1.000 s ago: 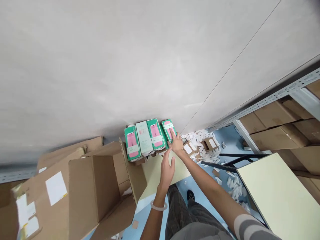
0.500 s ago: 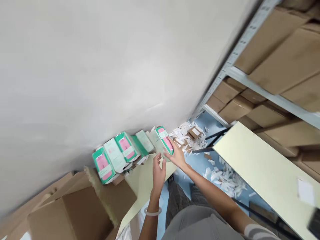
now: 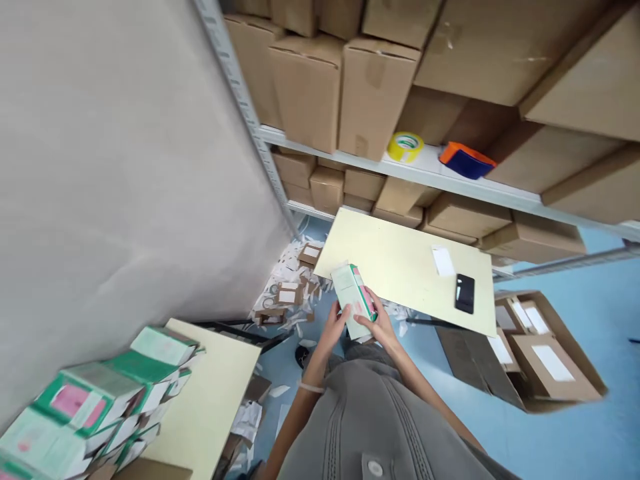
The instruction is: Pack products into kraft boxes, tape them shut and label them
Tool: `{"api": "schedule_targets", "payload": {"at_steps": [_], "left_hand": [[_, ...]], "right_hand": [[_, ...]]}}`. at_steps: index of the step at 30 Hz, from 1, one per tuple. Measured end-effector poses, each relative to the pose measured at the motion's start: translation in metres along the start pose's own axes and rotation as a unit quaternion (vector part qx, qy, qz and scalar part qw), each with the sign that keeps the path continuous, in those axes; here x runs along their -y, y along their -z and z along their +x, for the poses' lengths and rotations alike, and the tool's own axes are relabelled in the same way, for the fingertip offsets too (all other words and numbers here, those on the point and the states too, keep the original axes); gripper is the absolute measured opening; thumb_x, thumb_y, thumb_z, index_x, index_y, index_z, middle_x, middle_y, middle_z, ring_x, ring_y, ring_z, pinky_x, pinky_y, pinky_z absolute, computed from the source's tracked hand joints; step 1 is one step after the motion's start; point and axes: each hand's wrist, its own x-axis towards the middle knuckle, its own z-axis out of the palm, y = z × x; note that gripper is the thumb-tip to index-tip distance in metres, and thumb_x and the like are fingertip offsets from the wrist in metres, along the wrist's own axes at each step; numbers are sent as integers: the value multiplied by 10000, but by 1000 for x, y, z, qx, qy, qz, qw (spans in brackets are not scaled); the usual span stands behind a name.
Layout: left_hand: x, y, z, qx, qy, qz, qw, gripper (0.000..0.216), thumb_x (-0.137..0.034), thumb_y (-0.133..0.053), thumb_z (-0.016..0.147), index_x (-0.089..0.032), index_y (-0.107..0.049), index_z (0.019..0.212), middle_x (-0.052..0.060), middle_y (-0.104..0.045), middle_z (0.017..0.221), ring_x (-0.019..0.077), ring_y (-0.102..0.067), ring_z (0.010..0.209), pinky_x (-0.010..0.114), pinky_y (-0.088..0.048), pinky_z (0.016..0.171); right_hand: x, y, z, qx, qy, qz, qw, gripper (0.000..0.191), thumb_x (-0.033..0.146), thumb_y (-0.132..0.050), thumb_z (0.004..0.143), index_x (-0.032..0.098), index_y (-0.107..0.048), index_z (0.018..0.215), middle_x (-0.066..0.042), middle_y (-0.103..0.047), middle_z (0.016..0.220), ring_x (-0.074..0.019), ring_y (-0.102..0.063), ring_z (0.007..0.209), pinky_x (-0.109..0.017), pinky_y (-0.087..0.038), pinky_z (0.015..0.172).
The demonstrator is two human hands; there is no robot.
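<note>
Both my hands hold a pale green and pink carton (image 3: 353, 299) in front of my body, close to the near edge of a cream table (image 3: 385, 263). My left hand (image 3: 334, 327) grips its left lower side, the thumb on the pale face. On the right side, my right hand (image 3: 379, 321) wraps round the carton, its thumb also on the pale face. Several similar green and pink cartons (image 3: 93, 400) are stacked on another cream table (image 3: 215, 387) at the lower left, by the wall.
A phone (image 3: 465, 293) and a white paper (image 3: 443, 261) lie on the table ahead. Behind it, a metal shelf (image 3: 425, 170) bears brown boxes, yellow tape (image 3: 405, 147) and an orange-blue item (image 3: 467, 161). An open carton box (image 3: 545, 353) stands on the floor at right. Paper scraps (image 3: 287, 273) litter the floor.
My view has swung right, from the stacked cartons to the table by the shelf. The carton, earlier in my right hand at the stack, is now away from it, and my left hand has closed on it too.
</note>
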Motion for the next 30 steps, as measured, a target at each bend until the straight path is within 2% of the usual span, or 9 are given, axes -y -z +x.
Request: {"api": "schedule_targets", "payload": {"at_steps": [4, 8, 11, 14, 16, 18, 24, 27, 30], "left_hand": [[-17, -45, 28, 100, 65, -69, 990, 618, -537, -751, 754, -177, -617, 1238, 141, -689, 1242, 305, -671, 1115, 463, -545, 973], [-35, -55, 65, 135, 47, -33, 989, 634, -458, -815, 694, -162, -625, 1222, 148, -655, 1306, 323, -613, 1209, 465, -487, 1041], [-43, -52, 102, 165, 43, 23, 985, 722, -420, -865, 623, -167, -598, 1244, 156, -655, 1293, 338, -604, 1209, 482, -485, 1020], [-46, -54, 144, 202, 23, 97, 974, 808, -357, -909, 547, -169, -565, 1253, 153, -654, 1270, 338, -613, 1180, 479, -487, 995], [-44, -61, 172, 226, -14, 142, 964, 796, -327, -915, 530, -164, -562, 1224, 142, -657, 1242, 327, -610, 1171, 468, -474, 1003], [-41, -71, 198, 243, -47, 164, 955, 736, -317, -902, 549, -164, -559, 1181, 123, -669, 1182, 306, -620, 1131, 454, -484, 978], [-29, -105, 251, 294, -112, 180, 932, 746, -290, -894, 552, -189, -502, 1179, 92, -648, 1137, 233, -640, 1015, 362, -506, 900], [-25, -118, 264, 303, -92, 175, 932, 751, -286, -892, 546, -189, -495, 1176, 96, -640, 1160, 244, -631, 1043, 377, -503, 913], [-26, -132, 271, 330, -25, 170, 928, 764, -288, -890, 536, -184, -499, 1184, 121, -618, 1237, 276, -610, 1118, 403, -501, 941]], "right_hand": [[-2, 52, 22, 8, -16, 42, 999, 862, 430, -720, 740, 253, -364, 1506, -92, -489, 1495, -265, -548, 1272, -415, -460, 1059], [-8, 77, 53, 58, -17, 44, 997, 979, 456, -711, 754, 228, -212, 1565, -114, -502, 1469, -252, -551, 1259, -393, -446, 1052], [-18, 85, 87, 97, 8, 18, 995, 906, 415, -723, 728, 198, -313, 1506, -122, -527, 1421, -265, -530, 1265, -387, -432, 1048], [-29, 91, 126, 113, 22, -53, 992, 729, 303, -715, 669, 173, -457, 1338, -99, -620, 1207, -266, -599, 1080, -385, -479, 936], [-37, 94, 148, 94, 27, -120, 988, 610, 230, -673, 630, 180, -509, 1215, -73, -636, 1070, -260, -610, 959, -379, -490, 860], [-43, 95, 166, 47, 36, -178, 982, 538, 193, -628, 620, 191, -528, 1148, -80, -635, 1039, -270, -607, 943, -379, -484, 841], [-53, 99, 188, -68, 10, -235, 970, 573, 237, -605, 715, 193, -505, 1277, -143, -605, 1255, -294, -590, 1128, -382, -465, 926], [-53, 112, 188, -92, -28, -200, 975, 593, 277, -648, 714, 200, -509, 1285, -131, -605, 1272, -294, -597, 1127, -387, -460, 949], [-49, 131, 184, -82, -78, -87, 990, 685, 336, -729, 676, 214, -486, 1305, -99, -614, 1261, -290, -581, 1148, -392, -458, 975]]}}
